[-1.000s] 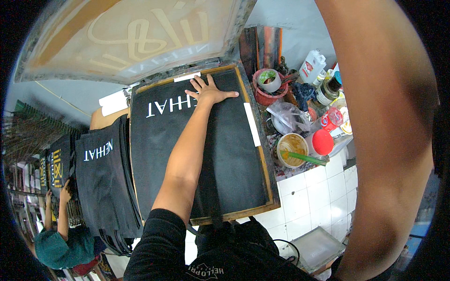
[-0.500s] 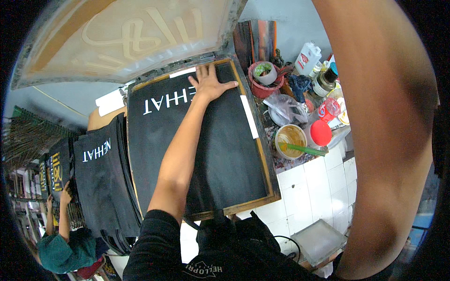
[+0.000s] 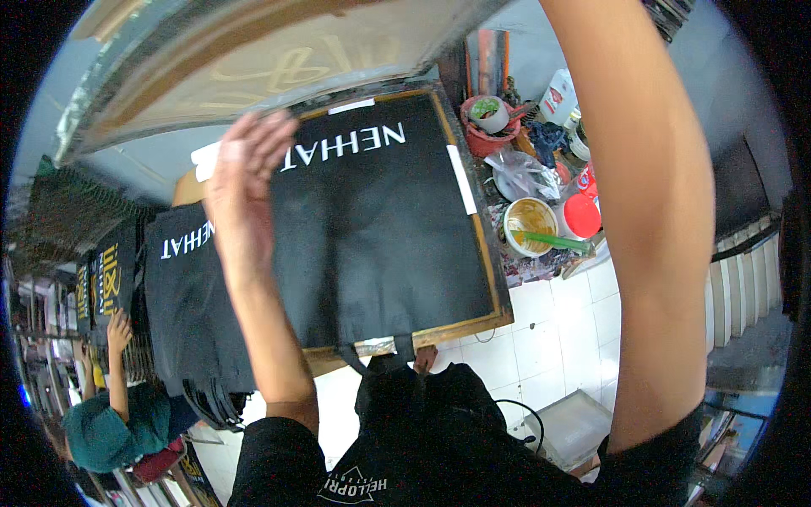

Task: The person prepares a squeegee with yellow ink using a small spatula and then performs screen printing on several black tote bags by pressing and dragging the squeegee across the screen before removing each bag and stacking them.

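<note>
A black cloth tote bag (image 3: 380,220) with white lettering near its far end lies flat on a wood-edged board (image 3: 435,335). Its handles hang over the near edge. My left hand (image 3: 249,165), smeared by motion, is raised over the board's far left corner with its fingers stretched out, holding nothing. Beyond the bag, a printing screen (image 3: 279,80) stands tilted up, its mesh marked with a script design. My right arm (image 3: 646,211) reaches up past the top of the picture, so my right hand is out of sight.
Several black printed bags (image 3: 182,296) lie stacked left of the board. Further left, a person in a dark green top (image 3: 118,435) handles more bags. To the right are a tub of yellowish paste (image 3: 530,207) with a green stick, a red-lidded jar (image 3: 581,215) and a white bottle (image 3: 557,97).
My left hand has lifted off the bag's far right part and swung left, uncovering the lettering. My raised right arm has shifted slightly left in view, and the screen appears at a different angle.
</note>
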Demonstrator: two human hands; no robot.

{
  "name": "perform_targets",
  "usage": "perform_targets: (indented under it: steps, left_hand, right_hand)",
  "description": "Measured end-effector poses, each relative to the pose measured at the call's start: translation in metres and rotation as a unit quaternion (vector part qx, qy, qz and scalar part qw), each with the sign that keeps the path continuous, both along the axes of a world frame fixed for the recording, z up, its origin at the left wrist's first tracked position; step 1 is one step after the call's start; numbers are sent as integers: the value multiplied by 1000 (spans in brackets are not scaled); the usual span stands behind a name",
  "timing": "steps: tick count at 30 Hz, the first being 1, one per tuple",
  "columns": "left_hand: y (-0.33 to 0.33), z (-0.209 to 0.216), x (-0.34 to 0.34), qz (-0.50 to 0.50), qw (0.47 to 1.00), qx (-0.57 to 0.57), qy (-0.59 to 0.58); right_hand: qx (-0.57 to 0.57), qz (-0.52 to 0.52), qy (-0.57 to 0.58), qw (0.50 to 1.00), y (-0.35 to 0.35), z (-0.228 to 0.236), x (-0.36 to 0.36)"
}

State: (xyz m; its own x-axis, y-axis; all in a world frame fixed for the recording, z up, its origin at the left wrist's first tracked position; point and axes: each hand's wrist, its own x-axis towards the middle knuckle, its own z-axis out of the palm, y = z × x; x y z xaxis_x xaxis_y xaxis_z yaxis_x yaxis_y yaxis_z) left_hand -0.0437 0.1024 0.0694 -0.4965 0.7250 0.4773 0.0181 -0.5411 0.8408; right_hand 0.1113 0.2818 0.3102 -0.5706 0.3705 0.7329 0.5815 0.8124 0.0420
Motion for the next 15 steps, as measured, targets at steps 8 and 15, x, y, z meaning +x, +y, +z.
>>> perform_targets:
  steps: [8, 15]
  left_hand:
    - [-202, -38, 27, 88, 972, -193, -100]
    - [-248, -148, 58, 10, 891, -346, -294]
  right_hand:
    - [-143, -15, -25, 989, -135, -166, 73]
    - [-283, 47, -131, 949, -172, -280, 93]
